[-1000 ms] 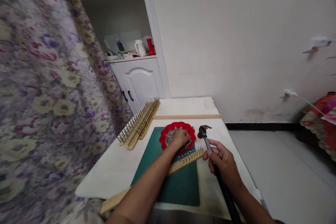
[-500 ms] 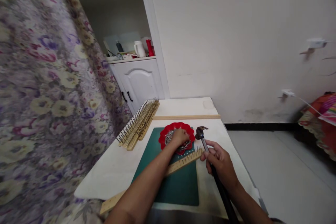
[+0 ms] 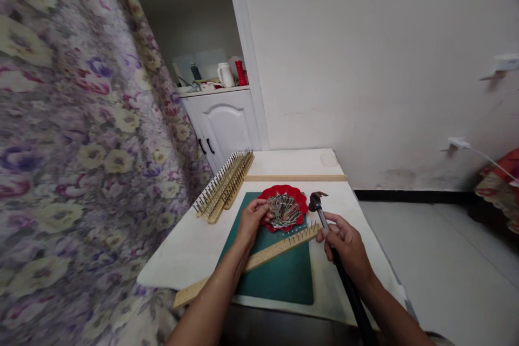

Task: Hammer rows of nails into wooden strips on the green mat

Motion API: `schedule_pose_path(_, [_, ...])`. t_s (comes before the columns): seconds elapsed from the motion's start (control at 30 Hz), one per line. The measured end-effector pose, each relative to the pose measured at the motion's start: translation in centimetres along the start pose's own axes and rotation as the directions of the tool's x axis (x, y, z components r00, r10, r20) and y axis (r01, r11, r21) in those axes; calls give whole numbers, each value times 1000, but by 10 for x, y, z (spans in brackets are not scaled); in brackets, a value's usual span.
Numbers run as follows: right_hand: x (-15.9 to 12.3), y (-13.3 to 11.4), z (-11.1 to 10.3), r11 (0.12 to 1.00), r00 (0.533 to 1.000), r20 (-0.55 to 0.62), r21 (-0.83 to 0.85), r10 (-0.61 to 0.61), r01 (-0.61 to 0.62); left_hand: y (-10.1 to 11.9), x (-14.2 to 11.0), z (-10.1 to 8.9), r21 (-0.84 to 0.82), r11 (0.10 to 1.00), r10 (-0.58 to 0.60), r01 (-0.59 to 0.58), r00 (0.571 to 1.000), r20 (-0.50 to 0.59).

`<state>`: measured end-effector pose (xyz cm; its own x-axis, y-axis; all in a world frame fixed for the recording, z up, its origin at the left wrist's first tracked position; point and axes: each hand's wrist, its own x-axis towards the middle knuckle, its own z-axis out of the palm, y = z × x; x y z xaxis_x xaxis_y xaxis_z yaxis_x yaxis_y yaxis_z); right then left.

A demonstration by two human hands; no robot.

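Note:
My left hand (image 3: 252, 220) is closed at the left rim of a red scalloped bowl (image 3: 302, 201); anything pinched in its fingers is too small to name. A heap of loose nails (image 3: 284, 211) fills the bowl. My right hand (image 3: 344, 243) grips a claw hammer (image 3: 317, 206) near the top of its handle, head up. Below the bowl a wooden strip (image 3: 270, 253) lies slantwise over a green cutting mat (image 3: 279, 284). Nails stand upright in its right end, and small holes run along the rest. My left forearm covers part of the strip.
Several wooden strips full of upright nails (image 3: 227, 184) lie at the table's back left. A bare wooden strip (image 3: 295, 178) crosses the far part of the white table (image 3: 182, 259). A floral curtain (image 3: 81, 173) hangs at the left; a wall (image 3: 365, 65) rises behind.
My left hand has come out of the bowl to its left rim, uncovering the nails. My right hand keeps its hold on the hammer. The whole view has shifted slightly.

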<state>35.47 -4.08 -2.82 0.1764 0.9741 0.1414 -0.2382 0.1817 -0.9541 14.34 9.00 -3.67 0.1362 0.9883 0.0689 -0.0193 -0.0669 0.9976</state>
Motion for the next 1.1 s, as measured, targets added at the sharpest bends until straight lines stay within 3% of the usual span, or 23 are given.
schedule_pose_path(0.13, [-2, 0, 0, 1000, 1000, 8, -3, -4, 4, -5, -44, -14, -58, 998, -16, 11, 997, -80])
schedule_pose_path(0.33, [-4, 0, 3, 1000, 1000, 13, -12, 6, -6, -20, -83, 2, 124, 992, 8, 1, 998, -69])
schedule_pose_path(0.63, [-9, -2, 6, 1000, 999, 48, -22, 16, -15, -34, -84, 20, 371, 925, 110, -84, 993, -51])
schedule_pose_path(1.1, [-16, -7, 12, 998, 993, 101, 7, 58, -59, -40, -80, 22, 472, 872, 149, -125, 989, -13])
